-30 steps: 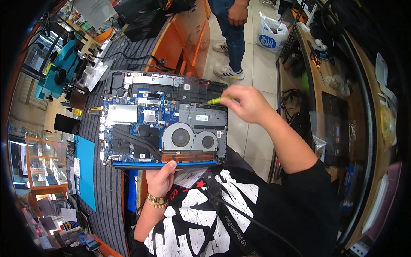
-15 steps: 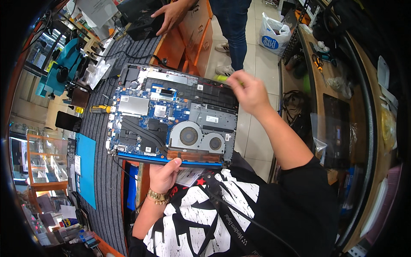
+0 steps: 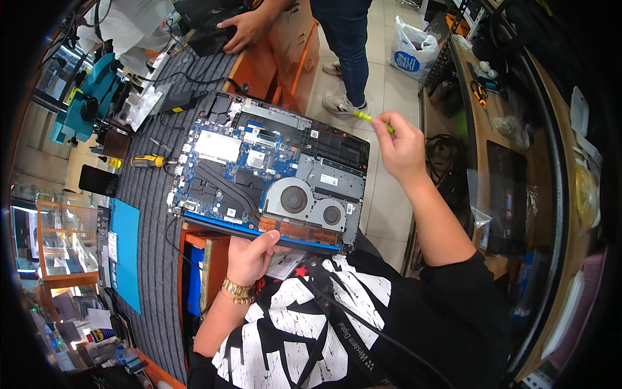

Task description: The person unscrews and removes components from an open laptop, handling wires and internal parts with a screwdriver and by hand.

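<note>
A pale tiled floor (image 3: 389, 214) is running from top centre toward middle right. A grey ribbed counter (image 3: 155, 259) is stretching down the left side, an orange cabinet (image 3: 290, 48) is standing at upper centre, an orange-framed glass display case (image 3: 70, 280) is occupying the left edge, and wooden shelving (image 3: 473, 123) is lining the right.

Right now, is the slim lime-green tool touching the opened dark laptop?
No: tiled floor shows between the tool and the laptop's edge.

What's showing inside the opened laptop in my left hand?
A blue circuit board, two round fans, dark heat pipes and a copper-coloured strip. Whatever lies under the silver plate is covered.
</note>
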A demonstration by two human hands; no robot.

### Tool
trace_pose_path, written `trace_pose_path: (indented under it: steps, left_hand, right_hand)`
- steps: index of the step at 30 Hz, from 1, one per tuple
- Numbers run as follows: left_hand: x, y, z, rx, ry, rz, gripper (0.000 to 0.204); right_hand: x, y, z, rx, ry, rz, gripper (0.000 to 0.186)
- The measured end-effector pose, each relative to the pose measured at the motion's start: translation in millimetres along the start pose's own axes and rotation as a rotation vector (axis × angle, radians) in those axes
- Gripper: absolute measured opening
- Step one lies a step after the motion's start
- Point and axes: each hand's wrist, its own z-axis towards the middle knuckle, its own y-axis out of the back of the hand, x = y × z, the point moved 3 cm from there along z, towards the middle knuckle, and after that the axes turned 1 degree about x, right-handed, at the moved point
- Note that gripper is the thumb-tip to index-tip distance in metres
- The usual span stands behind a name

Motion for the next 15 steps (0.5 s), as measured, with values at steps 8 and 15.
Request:
trace_pose_path:
  steps: [8,15]
  left_hand:
    - [11.4,-16.9,7.5,0.045,0.098,0.018,0.048]
    - [15.3,-34.5,12.7,0.054,0.139,0.083,0.047]
  right_hand:
    - [2.0,-8.6,-17.4,0.163,0.186,-0.172,0.020]
    - [-28.1,-8.6,-33.7,0.192,-0.054,-0.293,0.024]
